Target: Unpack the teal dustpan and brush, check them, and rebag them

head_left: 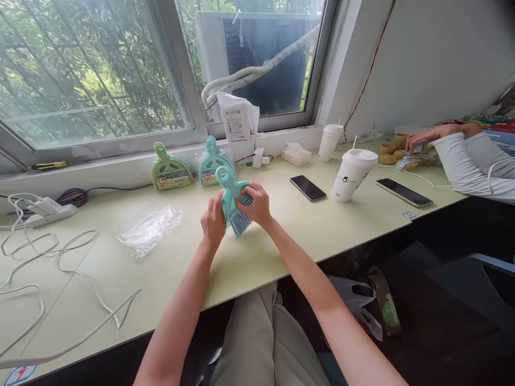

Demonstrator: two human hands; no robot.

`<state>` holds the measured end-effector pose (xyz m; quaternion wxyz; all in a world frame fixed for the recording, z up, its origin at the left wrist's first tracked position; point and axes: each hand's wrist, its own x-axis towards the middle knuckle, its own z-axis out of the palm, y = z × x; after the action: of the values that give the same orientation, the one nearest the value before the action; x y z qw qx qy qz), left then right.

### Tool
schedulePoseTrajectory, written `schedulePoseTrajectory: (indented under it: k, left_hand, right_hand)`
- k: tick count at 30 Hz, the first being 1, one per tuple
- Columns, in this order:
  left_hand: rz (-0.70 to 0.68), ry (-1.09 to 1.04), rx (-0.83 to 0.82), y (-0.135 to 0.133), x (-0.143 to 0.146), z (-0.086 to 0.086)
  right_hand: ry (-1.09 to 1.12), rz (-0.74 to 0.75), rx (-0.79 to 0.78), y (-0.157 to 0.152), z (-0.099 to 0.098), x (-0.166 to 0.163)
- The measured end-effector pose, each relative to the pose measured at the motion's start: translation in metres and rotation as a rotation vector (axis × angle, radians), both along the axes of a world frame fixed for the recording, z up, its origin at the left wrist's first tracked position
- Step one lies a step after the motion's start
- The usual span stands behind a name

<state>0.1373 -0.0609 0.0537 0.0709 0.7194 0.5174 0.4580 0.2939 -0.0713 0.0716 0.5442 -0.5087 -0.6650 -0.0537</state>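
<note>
Left hand [213, 221] and right hand [257, 205], forearms angled inward, both clasped around teal brush set [232, 199] above table [281, 241].

You get bright daylight from the window [92, 69]. The table [281, 236] looks light and clear. Under it is dark. The edges bend, and the wall [422, 64] leans.

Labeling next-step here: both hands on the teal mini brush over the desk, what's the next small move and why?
Probably pull the teal brush free of the matching dustpan behind it: the left hand grips that side, the right hand pinches the bristle end, and the two pieces look nested.
</note>
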Motion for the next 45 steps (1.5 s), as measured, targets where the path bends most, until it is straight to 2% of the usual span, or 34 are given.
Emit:
schedulePoseTrajectory:
  k: [3, 6, 8, 10, 12, 14, 17, 20, 23, 26, 32, 34, 37, 40, 43, 45]
  left_hand:
    - [0.222, 0.081, 0.032, 0.022, -0.025, 0.003]
    - [0.455, 0.109, -0.060, 0.048, -0.061, 0.001]
    - [0.471, 0.180, -0.245, 0.062, -0.081, -0.006]
    - [0.458, 0.239, -0.365, 0.072, -0.092, -0.017]
    - [0.416, 0.272, -0.379, 0.080, -0.096, -0.030]
    - [0.350, 0.255, -0.355, 0.086, -0.096, -0.040]
    - [0.276, 0.116, -0.361, 0.093, -0.096, -0.048]
    - [0.272, -0.004, -0.353, 0.095, -0.097, -0.047]
    - [0.309, -0.025, -0.337, 0.093, -0.098, -0.044]
    - [0.342, -0.002, -0.345, 0.087, -0.096, -0.041]
    - [0.337, 0.065, -0.433, 0.080, -0.090, -0.039]
    - [0.337, 0.085, -0.446, 0.081, -0.090, -0.040]
    - [0.336, 0.060, -0.470, 0.082, -0.092, -0.040]
    - [0.317, -0.018, -0.477, 0.083, -0.095, -0.039]
    - [0.332, -0.045, -0.426, 0.082, -0.100, -0.037]
    - [0.354, -0.078, -0.415, 0.082, -0.105, -0.037]
  right_hand:
    - [-0.076, 0.029, -0.023, -0.006, 0.007, 0.003]
    - [-0.166, -0.130, -0.109, -0.004, 0.008, 0.014]
    - [-0.233, -0.316, -0.241, 0.003, 0.003, 0.026]
    - [-0.308, -0.456, -0.451, 0.014, -0.008, 0.039]
    - [-0.363, -0.530, -0.668, 0.024, -0.021, 0.052]
    - [-0.383, -0.565, -0.807, 0.031, -0.031, 0.062]
    - [-0.376, -0.558, -0.837, 0.036, -0.038, 0.069]
    - [-0.364, -0.547, -0.767, 0.037, -0.039, 0.069]
    - [-0.335, -0.575, -0.676, 0.037, -0.041, 0.067]
    - [-0.309, -0.541, -0.648, 0.038, -0.045, 0.065]
    - [-0.325, -0.449, -0.710, 0.040, -0.055, 0.059]
    - [-0.315, -0.468, -0.665, 0.038, -0.056, 0.056]
    - [-0.308, -0.463, -0.509, 0.042, -0.049, 0.045]
    - [-0.438, -0.267, -0.445, 0.063, -0.037, 0.023]
    - [-0.690, -0.019, -0.565, 0.100, -0.024, -0.007]
    - [-0.886, 0.087, -0.633, 0.128, -0.018, -0.024]
